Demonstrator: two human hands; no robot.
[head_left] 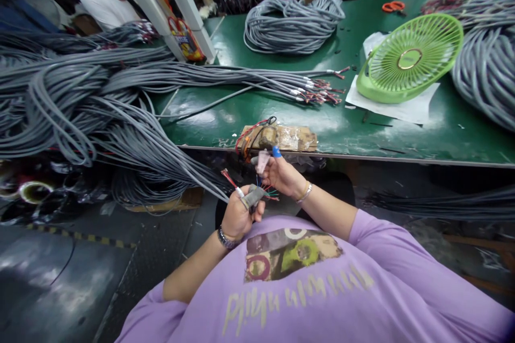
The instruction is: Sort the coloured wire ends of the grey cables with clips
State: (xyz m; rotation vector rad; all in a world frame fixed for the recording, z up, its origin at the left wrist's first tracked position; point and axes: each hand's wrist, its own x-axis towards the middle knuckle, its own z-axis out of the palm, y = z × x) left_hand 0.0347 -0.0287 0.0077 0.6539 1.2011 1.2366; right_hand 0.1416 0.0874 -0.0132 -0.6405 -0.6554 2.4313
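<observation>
My left hand (238,215) is closed round the stripped end of a grey cable (189,174), its thumb wrapped in grey tape. Thin coloured wires (267,193) fan out of that cable end between my hands. My right hand (281,174) is closed in a pinch on these wires, with taped fingertips, one blue and one pale. Both hands are held below the front edge of the green table (362,134), just under a small wooden jig (281,138) with red wires on it.
A big bundle of grey cables (80,102) drapes off the table on the left. A coil of grey cable (293,24) lies at the back, a green fan (410,56) on paper at the right, and more cables (488,64) beyond. Other people sit at the far side.
</observation>
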